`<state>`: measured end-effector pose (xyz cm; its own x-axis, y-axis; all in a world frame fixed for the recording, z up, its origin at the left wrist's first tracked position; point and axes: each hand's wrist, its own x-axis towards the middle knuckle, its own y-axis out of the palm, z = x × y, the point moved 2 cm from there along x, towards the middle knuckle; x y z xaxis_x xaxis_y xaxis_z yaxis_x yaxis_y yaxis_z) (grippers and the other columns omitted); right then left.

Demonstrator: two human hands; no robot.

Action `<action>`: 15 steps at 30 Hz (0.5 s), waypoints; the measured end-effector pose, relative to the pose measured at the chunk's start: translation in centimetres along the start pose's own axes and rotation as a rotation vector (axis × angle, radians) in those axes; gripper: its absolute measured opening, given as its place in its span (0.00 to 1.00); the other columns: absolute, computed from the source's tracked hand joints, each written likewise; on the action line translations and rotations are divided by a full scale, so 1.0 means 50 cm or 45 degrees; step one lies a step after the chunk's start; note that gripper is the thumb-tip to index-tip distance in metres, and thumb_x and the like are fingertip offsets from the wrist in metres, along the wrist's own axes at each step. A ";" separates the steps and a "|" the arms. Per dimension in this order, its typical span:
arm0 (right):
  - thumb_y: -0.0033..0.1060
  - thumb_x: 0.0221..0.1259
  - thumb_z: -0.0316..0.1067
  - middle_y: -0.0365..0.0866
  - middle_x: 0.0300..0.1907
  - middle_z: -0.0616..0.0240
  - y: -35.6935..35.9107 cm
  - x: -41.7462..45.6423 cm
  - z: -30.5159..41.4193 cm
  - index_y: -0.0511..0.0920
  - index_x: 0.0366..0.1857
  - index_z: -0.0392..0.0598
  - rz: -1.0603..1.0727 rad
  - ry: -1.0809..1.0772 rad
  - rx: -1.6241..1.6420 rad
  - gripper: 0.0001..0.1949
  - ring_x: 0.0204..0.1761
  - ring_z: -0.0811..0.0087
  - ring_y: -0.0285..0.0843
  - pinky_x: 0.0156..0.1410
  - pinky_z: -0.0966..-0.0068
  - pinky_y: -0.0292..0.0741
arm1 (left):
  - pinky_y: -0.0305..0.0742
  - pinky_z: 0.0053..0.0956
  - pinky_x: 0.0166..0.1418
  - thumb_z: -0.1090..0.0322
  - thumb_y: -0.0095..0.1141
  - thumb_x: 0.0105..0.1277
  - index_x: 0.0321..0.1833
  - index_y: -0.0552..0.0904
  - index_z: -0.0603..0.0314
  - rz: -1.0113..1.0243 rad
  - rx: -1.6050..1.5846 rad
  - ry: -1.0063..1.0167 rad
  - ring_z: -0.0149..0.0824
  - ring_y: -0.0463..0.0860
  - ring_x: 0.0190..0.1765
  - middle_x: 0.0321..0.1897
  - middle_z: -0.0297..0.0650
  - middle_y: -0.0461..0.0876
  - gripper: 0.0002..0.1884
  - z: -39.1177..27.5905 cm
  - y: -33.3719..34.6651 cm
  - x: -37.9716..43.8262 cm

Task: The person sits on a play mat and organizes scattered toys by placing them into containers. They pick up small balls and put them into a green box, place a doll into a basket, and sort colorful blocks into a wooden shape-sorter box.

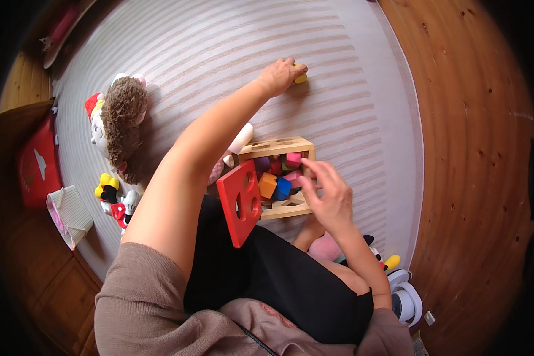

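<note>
My left hand reaches far forward over the rug, with its fingers closed around a small yellow block. Nearer to me stands a wooden shape-sorter box with cut-out holes in its sides. Its red panel, pierced with shaped holes, is swung outward on the left. Inside lie an orange block, a blue block, pink blocks and several others. At the box's right edge is my right hand, thumb and fingers apart, seemingly holding nothing.
A striped rug spreads beneath everything, with wooden flooring on the right. On the left lie a brown-haired doll, a mouse plush and a white basket. A pink plush lies by my leg; a white appliance stands lower right.
</note>
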<state>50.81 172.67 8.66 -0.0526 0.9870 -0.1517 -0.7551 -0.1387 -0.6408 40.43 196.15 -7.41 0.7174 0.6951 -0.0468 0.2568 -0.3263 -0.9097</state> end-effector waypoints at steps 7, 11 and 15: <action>0.63 0.59 0.46 0.83 0.43 0.56 0.006 -0.074 -0.145 0.73 0.57 0.42 0.076 0.382 0.146 0.26 0.35 0.66 0.83 0.43 0.69 0.77 | 0.78 0.34 0.48 0.73 0.60 0.59 0.57 0.72 0.52 0.360 -0.784 0.304 0.47 0.81 0.46 0.43 0.45 0.76 0.22 -0.195 -0.239 -0.131; 0.62 0.59 0.49 0.83 0.42 0.54 0.022 -0.060 -0.112 0.73 0.57 0.42 0.235 0.339 0.060 0.27 0.35 0.62 0.83 0.44 0.68 0.77 | 0.78 0.35 0.43 0.68 0.57 0.59 0.57 0.74 0.53 0.597 -0.043 0.461 0.39 0.82 0.46 0.42 0.42 0.77 0.21 -0.302 -0.238 -0.288; 0.60 0.58 0.51 0.84 0.38 0.51 0.020 -0.048 -0.121 0.74 0.55 0.41 0.350 0.367 0.031 0.27 0.35 0.57 0.84 0.43 0.65 0.77 | 0.79 0.39 0.44 0.70 0.55 0.60 0.57 0.76 0.57 0.491 -0.279 0.420 0.51 0.83 0.42 0.43 0.50 0.80 0.20 -0.300 -0.218 -0.300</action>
<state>54.15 169.69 3.83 -0.0722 0.8497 -0.5222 -0.7538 -0.3893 -0.5293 36.58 179.65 9.39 0.9419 0.2725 -0.1962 0.0383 -0.6677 -0.7435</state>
